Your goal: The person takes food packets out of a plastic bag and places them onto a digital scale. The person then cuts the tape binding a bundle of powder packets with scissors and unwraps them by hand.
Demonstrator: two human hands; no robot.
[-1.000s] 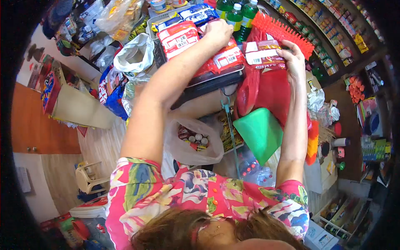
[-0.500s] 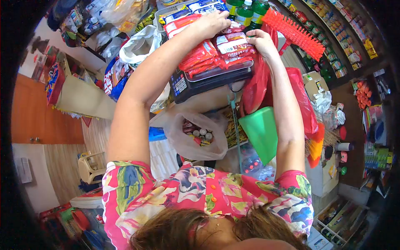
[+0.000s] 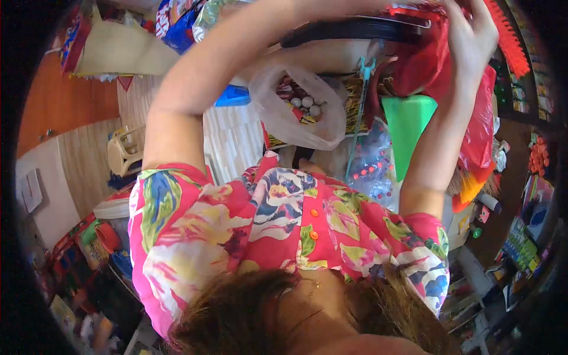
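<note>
My left forearm [image 3: 242, 44] reaches up and across the top of the view, and the hand at its end is cut off by the top edge. My right hand [image 3: 471, 38] is at the top right, over a hanging red plastic bag [image 3: 435, 65]. Its thumb and fingers are apart, with the tips at the frame edge, and nothing shows between them. Beside it are the red bristles of a brush [image 3: 509, 38]. The black edge of the weighing scale [image 3: 355, 31] lies below my left forearm; red packs on it are almost wholly out of view.
Below the counter hangs a whitish plastic bag [image 3: 331, 127] with cans and packets inside. Nearby are a green dustpan [image 3: 408, 127], a teal stick [image 3: 357, 127] and bagged bottles [image 3: 373, 165]. A beige plastic chair [image 3: 126, 151] stands at left; stocked shelves [image 3: 535, 207] line the right.
The view has tilted down, so the counter goods left the top edge. My right hand has moved off the red packs to the right; my left hand has passed out of sight.
</note>
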